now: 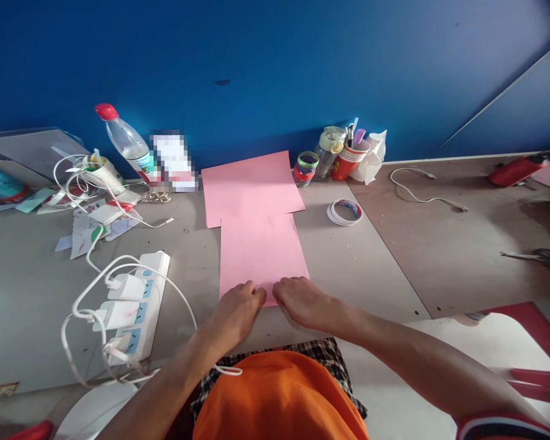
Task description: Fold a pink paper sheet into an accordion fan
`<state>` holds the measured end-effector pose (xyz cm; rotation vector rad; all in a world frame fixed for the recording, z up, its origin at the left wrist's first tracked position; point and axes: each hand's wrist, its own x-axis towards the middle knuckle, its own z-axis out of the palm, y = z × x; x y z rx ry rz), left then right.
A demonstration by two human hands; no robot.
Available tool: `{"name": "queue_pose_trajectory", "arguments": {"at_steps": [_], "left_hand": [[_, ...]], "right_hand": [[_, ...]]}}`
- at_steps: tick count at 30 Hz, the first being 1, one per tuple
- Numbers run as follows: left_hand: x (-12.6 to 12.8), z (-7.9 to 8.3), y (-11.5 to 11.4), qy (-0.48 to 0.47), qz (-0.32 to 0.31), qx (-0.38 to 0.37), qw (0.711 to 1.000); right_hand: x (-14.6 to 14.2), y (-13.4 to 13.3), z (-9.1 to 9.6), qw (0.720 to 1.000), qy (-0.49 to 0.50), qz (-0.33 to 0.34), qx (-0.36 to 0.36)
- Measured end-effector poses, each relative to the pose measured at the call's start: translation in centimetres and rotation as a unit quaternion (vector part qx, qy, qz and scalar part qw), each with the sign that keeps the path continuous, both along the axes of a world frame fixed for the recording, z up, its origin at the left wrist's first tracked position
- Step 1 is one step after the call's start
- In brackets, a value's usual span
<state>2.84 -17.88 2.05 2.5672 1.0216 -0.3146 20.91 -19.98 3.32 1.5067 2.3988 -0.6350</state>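
A sheet of pink paper (263, 256) lies on the grey desk in front of me, its far end meeting a second pink sheet or small stack (252, 186) against the blue wall. My left hand (245, 302) is closed at the near edge of the closer sheet, fingers curled and pressed on the paper. Beside it, a small gap away, my right hand (302, 299) is closed on the same edge in the same way. The fingertips of both hands are largely hidden beneath the knuckles. A roll of tape (344, 212) lies flat to the right of the paper.
On the left are a white power strip (153, 305) with plugs and looping cables, and a leaning plastic bottle (126, 143). At the back right stand a small jar (306, 169), a clear pitcher (327, 153) and red paper cups (348, 160). Scissors (547, 258) lie far right.
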Motion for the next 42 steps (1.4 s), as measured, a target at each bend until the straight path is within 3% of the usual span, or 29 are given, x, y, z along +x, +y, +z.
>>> {"name": "queue_pose_trajectory", "arguments": {"at_steps": [10, 19, 42], "left_hand": [[0.1, -0.2, 0.2, 0.032, 0.01, 0.027, 0.999], [-0.4, 0.1, 0.1, 0.004, -0.005, 0.05, 0.999], [-3.8, -1.0, 1.1, -0.057, 0.044, -0.003, 0.997]], "right_hand": [[0.4, -0.2, -0.4, 1.0, -0.004, -0.004, 0.027], [1.7, -0.1, -0.3, 0.999, -0.021, -0.032, 0.022], [5.4, -0.5, -0.3, 0.998, 0.007, -0.061, -0.017]]}}
